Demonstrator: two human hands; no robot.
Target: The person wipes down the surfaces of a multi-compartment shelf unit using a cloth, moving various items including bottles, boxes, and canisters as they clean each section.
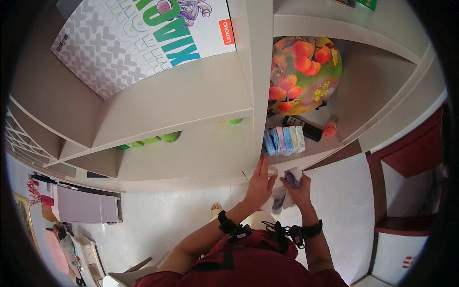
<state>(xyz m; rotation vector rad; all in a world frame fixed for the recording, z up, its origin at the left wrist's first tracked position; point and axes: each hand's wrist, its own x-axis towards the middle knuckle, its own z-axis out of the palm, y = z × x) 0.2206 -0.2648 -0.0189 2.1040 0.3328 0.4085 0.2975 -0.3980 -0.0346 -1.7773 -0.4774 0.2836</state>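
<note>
My left hand [259, 187] reaches to the front edge of a shelf compartment, fingers stretched out, fingertips close by a row of small tissue packs [285, 140]. The packs stand side by side in blue, pink and white wrappers. In my right hand [300, 190] is a crumpled grey-and-white cloth [293, 177], bunched at the fingertips just in front of the shelf. More grey and white material shows below, between my hands; I cannot tell whether it is the same cloth. A small pale rounded thing beside my left thumb is too unclear to name.
Behind the packs lie a black remote control [303, 128] and a small red-and-clear item [330, 128]. A round plate with a fruit picture [308, 71] leans at the back. A large white printed box [143, 43] fills the upper left shelf. Green rounded objects [169, 137] sit lower left.
</note>
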